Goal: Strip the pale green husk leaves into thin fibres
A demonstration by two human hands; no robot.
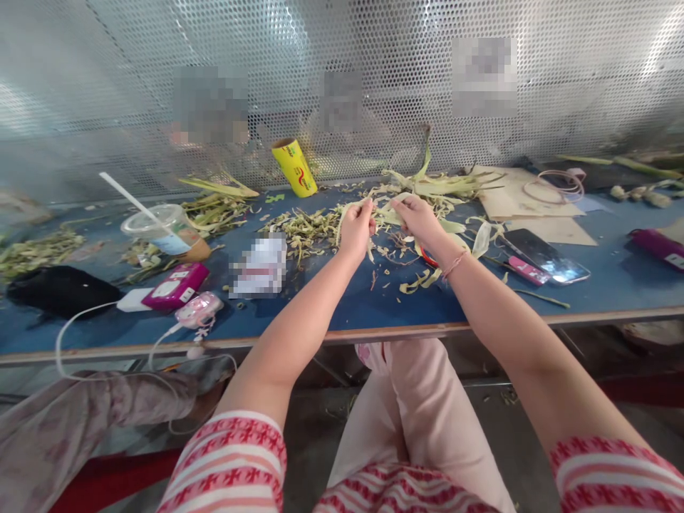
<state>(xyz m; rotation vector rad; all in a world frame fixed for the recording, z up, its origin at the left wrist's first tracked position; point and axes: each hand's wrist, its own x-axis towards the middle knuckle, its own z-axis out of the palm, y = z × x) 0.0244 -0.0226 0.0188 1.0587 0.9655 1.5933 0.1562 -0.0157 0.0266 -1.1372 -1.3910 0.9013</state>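
Above the blue table, my left hand (357, 228) is closed in a pinch on a thin pale plant strip. Close by on its right, my right hand (420, 217) also pinches, with a pale green plant strip (389, 208) at its fingertips. The fingers hide most of both pieces. Beneath and between the hands lies a heap of short green-yellow plant scraps (306, 231). Longer leafy stalks (441, 184) are spread just beyond my right hand. Under my right wrist shows a red curved handle (428, 258), mostly covered.
A yellow cardboard tube (295, 168) stands tilted near the perforated metal wall (395, 71). At left are a plastic cup (169, 231) with a straw, a purple box (176, 286) and a black pouch (61, 291). A phone (545, 253) and brown cardboard (526, 196) lie right.
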